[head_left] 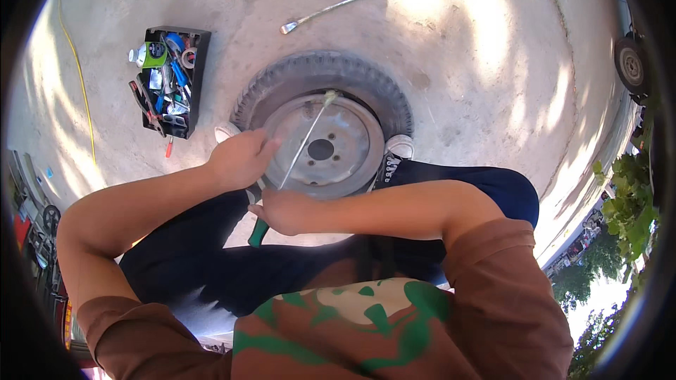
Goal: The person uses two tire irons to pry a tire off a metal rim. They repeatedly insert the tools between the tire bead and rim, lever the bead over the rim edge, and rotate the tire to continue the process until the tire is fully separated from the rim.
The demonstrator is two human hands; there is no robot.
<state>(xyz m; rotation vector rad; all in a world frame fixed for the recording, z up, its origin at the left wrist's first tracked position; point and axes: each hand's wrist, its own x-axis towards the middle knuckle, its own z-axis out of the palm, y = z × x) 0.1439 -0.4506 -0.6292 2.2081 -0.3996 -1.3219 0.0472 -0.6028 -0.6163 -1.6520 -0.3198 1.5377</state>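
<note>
My right hand (283, 212) is closed around a long pry bar (305, 142) with a green handle, which sticks out below the fist. The bar's shaft slants up and to the right across a grey steel wheel rim (352, 144). Its far tip rests at the gap between the rim and the black tyre (282, 74); a pale smear covers the tip. Over the left edge of the wheel, my left hand (243, 160) appears slightly blurred, fingers partly spread, with nothing visible in it. The wheel lies flat between my white shoes (401, 146).
A black toolbox (202, 74) full of hand tools and tape stands on the left, a red-handled screwdriver (169, 146) beside it. Another green-handled pry bar (345, 4) lies on the concrete beyond the wheel. A yellow cord (79, 77) runs along the far left; another wheel (631, 65) is at far right.
</note>
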